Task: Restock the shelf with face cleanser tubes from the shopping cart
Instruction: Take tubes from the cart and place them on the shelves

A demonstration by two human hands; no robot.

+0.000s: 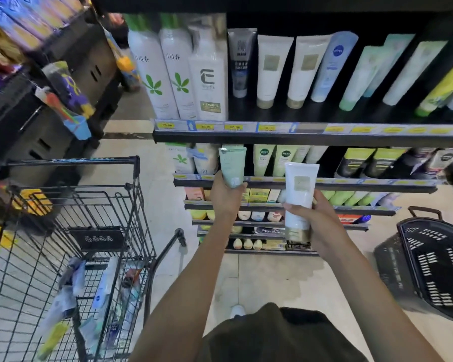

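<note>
Before the shelf [298, 138], both hands held tubes raised from the cart [71, 231].
At the second tier's front edge, the left hand [224, 194] gripped a green tube [232, 167] by its lower end, cap down, while the right hand [321, 223] clasped a white tube [300, 194] with a gold cap, upright just to its right. Matching white tubes [272, 69] stood on the top tier. More tubes lay in the cart's near corner at left; a black basket [434, 262] sat on the floor at right.
</note>
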